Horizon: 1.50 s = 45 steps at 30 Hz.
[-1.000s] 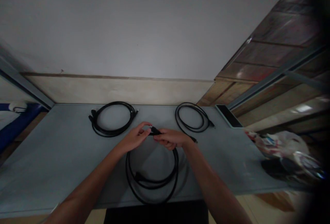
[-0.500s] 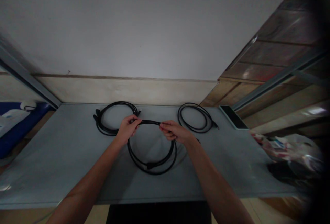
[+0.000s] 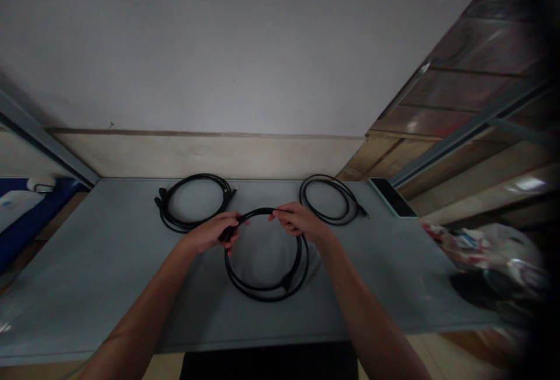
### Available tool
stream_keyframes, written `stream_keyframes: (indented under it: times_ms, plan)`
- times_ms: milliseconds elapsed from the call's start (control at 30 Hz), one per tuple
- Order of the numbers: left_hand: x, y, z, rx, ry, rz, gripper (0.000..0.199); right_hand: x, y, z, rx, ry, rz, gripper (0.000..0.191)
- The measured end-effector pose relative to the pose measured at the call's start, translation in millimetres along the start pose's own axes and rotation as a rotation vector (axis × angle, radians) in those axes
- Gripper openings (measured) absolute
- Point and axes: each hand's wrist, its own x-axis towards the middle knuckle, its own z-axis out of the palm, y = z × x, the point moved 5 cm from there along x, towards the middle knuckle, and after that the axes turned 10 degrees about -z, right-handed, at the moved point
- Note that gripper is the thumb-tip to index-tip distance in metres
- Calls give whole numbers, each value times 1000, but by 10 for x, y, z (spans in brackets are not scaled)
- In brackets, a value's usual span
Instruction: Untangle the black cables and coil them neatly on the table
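Holding a coiled black cable [image 3: 259,212], any print illegible

The plug [image 3: 286,282] on the held coil [image 3: 261,211] has shifted rightward, and the left hand [image 3: 216,232] sits lower.

Two hands, the left hand [image 3: 221,231] and the right hand [image 3: 297,220], hold a loop of black cord [image 3: 266,298] over a gray table [image 3: 109,275], with two more loops [image 3: 196,177] lying behind.
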Motion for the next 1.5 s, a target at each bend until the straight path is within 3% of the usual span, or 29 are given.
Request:
stream_keyframes:
  times_ms: [67,167,333,500,633,900,1033,1300,1500]
  plan:
    - [20,-49,87,18,-19,-37,29,-15,-6,53,10,-53,16,37]
    - [52,-29,97,-86,46,-7,32,-21,-55,71,114,-46,1,39]
    - [17,154,-79,-284,122,153,32,-30,-104,1,317,-15,1,41]
    - [-32,242,-239,-345,168,246,29,-58,-144,-4,345,15,-65,26]
    - [-30,272,-347,-439,221,335,22,-40,-187,38,355,51,-149,25]
    - [73,201,-254,-414,228,391,41,105,-109,-57,473,300,-294,24]
    - [106,170,-185,-485,219,378,36,132,-91,-70,508,362,-330,25]
    - [11,255,-404,-558,509,573,24,169,-93,-63,353,439,-396,30]
    - [-21,306,-296,-365,394,628,27,126,-144,-65,-122,555,-571,30]
